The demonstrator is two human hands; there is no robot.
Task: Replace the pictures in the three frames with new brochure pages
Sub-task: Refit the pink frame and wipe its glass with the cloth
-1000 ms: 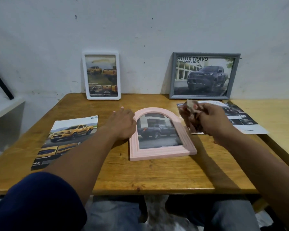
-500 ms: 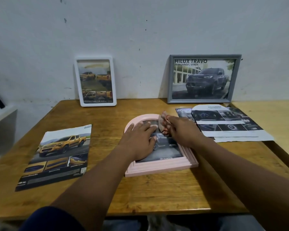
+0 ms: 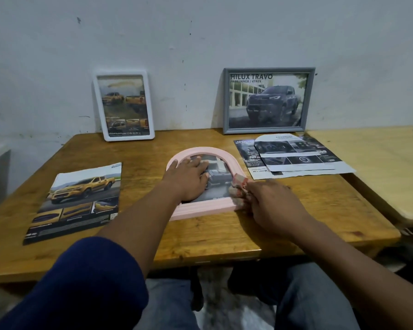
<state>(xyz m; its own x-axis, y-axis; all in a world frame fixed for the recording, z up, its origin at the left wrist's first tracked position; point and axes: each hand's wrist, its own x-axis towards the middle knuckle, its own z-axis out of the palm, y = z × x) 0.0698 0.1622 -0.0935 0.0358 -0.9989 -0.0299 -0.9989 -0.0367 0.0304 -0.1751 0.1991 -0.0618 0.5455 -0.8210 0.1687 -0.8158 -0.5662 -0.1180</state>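
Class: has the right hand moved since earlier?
Yes. Against the pink frame, the right hand and its cloth have slid from the upper glass to the lower right edge, nearer the person.

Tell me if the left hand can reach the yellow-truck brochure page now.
Probably yes: the left hand rests flat on the pink frame, holding nothing, and the yellow-truck brochure page lies uncovered just to its left.

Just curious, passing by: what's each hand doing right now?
Left hand: open, flat on the pink frame.
Right hand: closed on a crumpled cloth.
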